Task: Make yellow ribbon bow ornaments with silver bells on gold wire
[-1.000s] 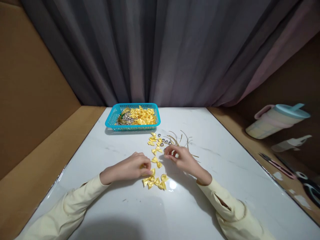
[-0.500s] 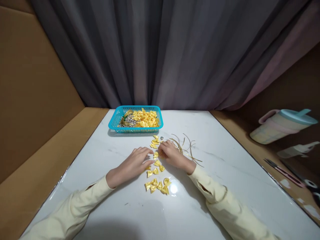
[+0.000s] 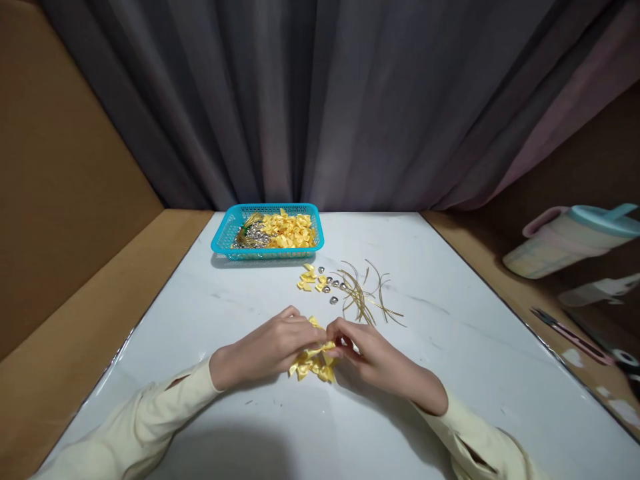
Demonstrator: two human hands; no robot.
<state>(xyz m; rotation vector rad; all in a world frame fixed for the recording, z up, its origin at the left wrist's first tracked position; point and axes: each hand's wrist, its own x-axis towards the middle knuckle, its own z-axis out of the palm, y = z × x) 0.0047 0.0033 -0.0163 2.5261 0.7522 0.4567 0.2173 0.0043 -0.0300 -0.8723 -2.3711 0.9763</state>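
Over the middle of the table, my left hand [image 3: 276, 343] and my right hand [image 3: 373, 357] are close together, fingertips almost meeting. A yellow ribbon bow [image 3: 327, 348] lies at the fingertips of both hands, partly covered by them. My right thumb and forefinger are pinched at its right side; the fingers of my left hand are bent together over its left side. More yellow bows [image 3: 314, 369] are on the table just below the fingers, and one shows behind them. Beyond the hands are several small silver metal pieces [image 3: 333, 300], loose yellow bows [image 3: 306, 285] and thin gold ties [image 3: 361, 300].
A blue plastic basket [image 3: 267, 253] at the back holds yellow bows, silver pieces and a bundle of gold ties. On the right ledge are a lidded cup [image 3: 565, 243], a clear bottle [image 3: 597, 291] and pink-handled snips [image 3: 573, 337]. A grey curtain [image 3: 285, 100] hangs behind the table.
Both hands have moved nearer to me and closer together over the yellow bows. My right hand has left the silver pieces, which now show. My left fingers have come together.
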